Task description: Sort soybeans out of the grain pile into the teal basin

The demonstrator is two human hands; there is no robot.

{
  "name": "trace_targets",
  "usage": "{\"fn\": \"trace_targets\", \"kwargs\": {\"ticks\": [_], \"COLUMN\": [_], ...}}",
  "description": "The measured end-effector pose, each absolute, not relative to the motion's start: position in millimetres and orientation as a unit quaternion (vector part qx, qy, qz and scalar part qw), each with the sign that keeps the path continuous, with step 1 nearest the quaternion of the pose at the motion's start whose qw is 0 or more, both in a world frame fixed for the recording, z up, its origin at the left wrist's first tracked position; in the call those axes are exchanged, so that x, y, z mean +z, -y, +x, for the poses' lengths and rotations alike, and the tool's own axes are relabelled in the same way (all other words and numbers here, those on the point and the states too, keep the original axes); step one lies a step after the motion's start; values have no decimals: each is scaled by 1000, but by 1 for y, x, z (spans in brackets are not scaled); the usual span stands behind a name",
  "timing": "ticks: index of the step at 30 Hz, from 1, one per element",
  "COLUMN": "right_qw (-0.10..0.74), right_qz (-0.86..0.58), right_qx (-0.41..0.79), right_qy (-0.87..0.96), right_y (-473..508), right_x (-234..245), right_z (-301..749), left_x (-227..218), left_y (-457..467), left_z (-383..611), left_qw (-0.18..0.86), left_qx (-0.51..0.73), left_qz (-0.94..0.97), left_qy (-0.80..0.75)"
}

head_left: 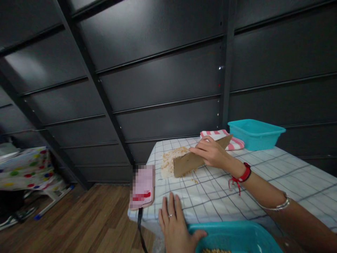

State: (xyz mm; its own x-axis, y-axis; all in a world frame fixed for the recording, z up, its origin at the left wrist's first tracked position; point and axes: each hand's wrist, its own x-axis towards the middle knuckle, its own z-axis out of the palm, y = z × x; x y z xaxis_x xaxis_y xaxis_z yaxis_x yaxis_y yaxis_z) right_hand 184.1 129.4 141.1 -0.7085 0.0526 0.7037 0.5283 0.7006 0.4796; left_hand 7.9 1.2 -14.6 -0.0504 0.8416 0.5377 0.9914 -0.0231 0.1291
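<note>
My right hand [212,153] grips the upper edge of a flat brown cardboard piece [186,164]. The cardboard stands on its long edge, tilted, on the checked tablecloth [252,179]. Against its left side lies a whitish heap [167,168] dotted with small yellow grains; what the white stuff is I cannot tell. A few loose grains [194,181] lie in front of the cardboard. My left hand [175,226] rests with fingers stretched out on the cloth near the front edge. Its thumb lies over the rim of a teal basin [237,226], which has grains [216,251] at its bottom.
A second teal basin [255,135] stands at the back right, beside a folded pink-and-white striped towel [237,143]. A pink phone-like object [143,184], partly blurred, lies at the left edge with a black strap [140,228]. Dark panelled wall [163,77] rises behind the table.
</note>
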Motion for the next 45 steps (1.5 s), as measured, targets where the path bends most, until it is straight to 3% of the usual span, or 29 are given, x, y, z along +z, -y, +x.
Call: {"fn": "trace_targets", "kwargs": {"ticks": [21,45], "right_qw": [302,320], "right_qz": [-199,-190], "right_qx": [-344,-309], "right_qy": [866,875], "right_y": [-114,-83], "right_x": [138,137], "right_z": [189,194], "left_x": [-11,-11], "left_y": [3,4], "left_z": [5,1], "left_qw": [144,129], "left_qx": [-261,-264], "left_qz": [-670,-680], "left_qy": [680,672]}}
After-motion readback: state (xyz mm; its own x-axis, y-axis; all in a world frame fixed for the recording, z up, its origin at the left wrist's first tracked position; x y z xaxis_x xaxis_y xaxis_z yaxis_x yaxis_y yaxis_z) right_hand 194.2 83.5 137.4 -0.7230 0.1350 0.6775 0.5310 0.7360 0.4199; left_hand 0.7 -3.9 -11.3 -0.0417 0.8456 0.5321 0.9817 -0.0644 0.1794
